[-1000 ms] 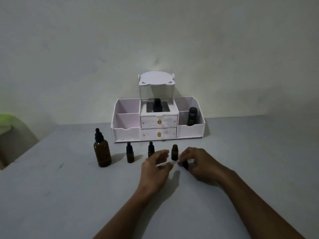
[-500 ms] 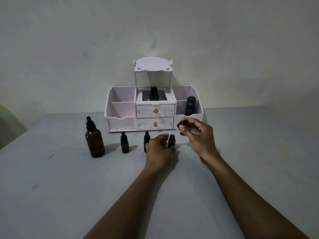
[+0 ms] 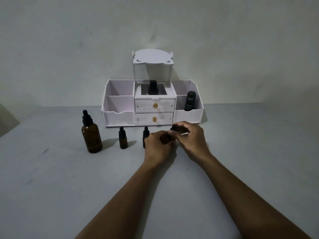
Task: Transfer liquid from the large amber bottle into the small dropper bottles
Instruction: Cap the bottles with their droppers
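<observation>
Organizer (image 3: 119, 116) just behind small bottles (image 3: 123, 139)

Glass, plastic and brass-look metal on a matt desk (image 3: 51, 178)

Large amber bottle (image 3: 91, 137): glossy brown glass. White organiser (image 3: 119, 116): smooth matt plastic, shiny gold knobs (image 3: 155, 105).

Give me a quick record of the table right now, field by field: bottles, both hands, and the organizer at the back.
large amber bottle: upright, capped, left end of row
small bottles: two standing, capped
third small bottle: between the hands
left hand: grips third small bottle
right hand: pinches its dropper cap
organizer: white, behind row; black tube in right compartment
</observation>
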A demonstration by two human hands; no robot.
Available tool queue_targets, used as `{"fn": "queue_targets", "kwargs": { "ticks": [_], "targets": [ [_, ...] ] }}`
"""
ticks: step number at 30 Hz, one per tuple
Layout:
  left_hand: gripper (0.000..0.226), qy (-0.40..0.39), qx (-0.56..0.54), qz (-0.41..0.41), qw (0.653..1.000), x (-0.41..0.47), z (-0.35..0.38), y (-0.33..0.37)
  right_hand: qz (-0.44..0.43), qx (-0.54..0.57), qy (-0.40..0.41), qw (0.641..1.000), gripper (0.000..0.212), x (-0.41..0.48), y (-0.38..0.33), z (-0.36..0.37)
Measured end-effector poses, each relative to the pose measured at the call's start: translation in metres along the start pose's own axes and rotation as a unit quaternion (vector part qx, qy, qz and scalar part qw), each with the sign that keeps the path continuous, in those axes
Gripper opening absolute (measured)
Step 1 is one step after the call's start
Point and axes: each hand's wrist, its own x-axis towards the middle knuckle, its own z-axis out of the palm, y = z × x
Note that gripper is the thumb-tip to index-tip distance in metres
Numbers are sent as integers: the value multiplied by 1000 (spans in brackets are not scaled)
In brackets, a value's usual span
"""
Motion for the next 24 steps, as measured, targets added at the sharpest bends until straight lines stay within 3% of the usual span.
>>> {"fn": "queue_targets", "kwargs": {
  "ticks": [5,11,16,24],
  "targets": [
    [18,-6,-10,-3,1000,1,-2,1,-16,24,15,999,38,-2,-5,3],
    [28,1,-10,-1,1000,2,-1,-1,-42,23,45,998,25,-3,-4,5],
    [27,-6,10,12,1000,2,0,-2,-65,34,59,996,36,-6,1,11],
    [23,-10,14,25,1000,6,-2,-4,-89,20,83,992,32,-6,7,14]
  ]
}}
